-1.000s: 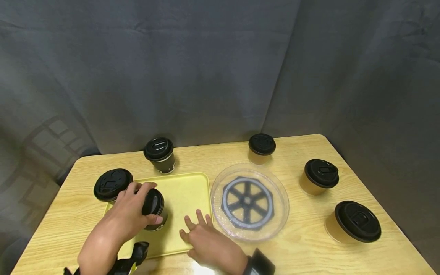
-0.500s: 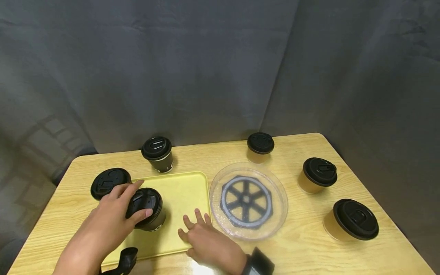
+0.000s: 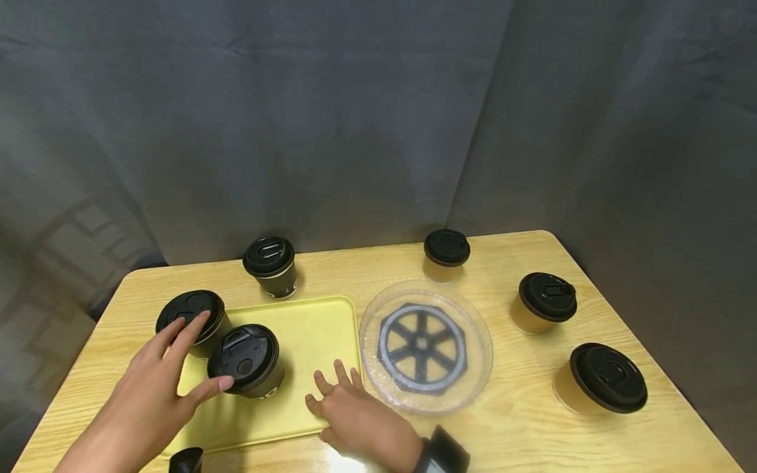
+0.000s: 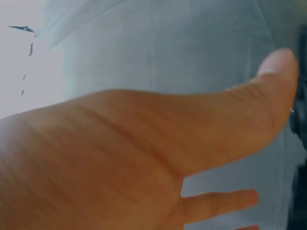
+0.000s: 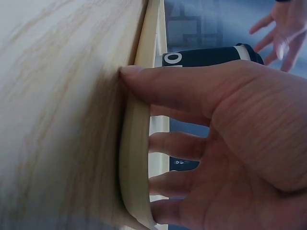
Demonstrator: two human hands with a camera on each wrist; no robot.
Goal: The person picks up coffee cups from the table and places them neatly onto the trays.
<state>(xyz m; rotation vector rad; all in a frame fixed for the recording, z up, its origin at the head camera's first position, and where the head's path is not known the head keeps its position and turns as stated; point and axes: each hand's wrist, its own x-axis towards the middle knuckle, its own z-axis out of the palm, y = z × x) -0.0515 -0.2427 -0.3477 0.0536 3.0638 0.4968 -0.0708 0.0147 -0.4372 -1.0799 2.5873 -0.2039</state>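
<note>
On the yellow tray (image 3: pixel 316 328) a black paper cup with a black lid (image 3: pixel 245 358) stands upright at the left. My left hand (image 3: pixel 150 384) hovers beside it, fingers spread and nothing gripped; the thumb tip overlaps the lid's left edge. Its fingertips overlap a second black lidded cup (image 3: pixel 183 305) at the tray's far left corner. My right hand (image 3: pixel 369 420) rests spread on the tray's near right corner. In the right wrist view, that thumb lies at the tray's outer edge and the fingers reach over the rim; a dark cup with white lettering (image 5: pixel 201 57) stands beyond.
Another black lidded cup (image 3: pixel 272 266) stands behind the tray. Right of the tray lies a round clear dish (image 3: pixel 487 355) with a dark six-spoked pattern. Brown cups with black lids (image 3: pixel 446 256), (image 3: pixel 544 302), (image 3: pixel 603 378) stand along the right. A grey curtain (image 3: pixel 331 131) hangs behind the table.
My left hand has let go of the black cup on the tray and drawn back to the lower left, its fingers opening. The cup stays on the tray; my right hand has hardly moved.
</note>
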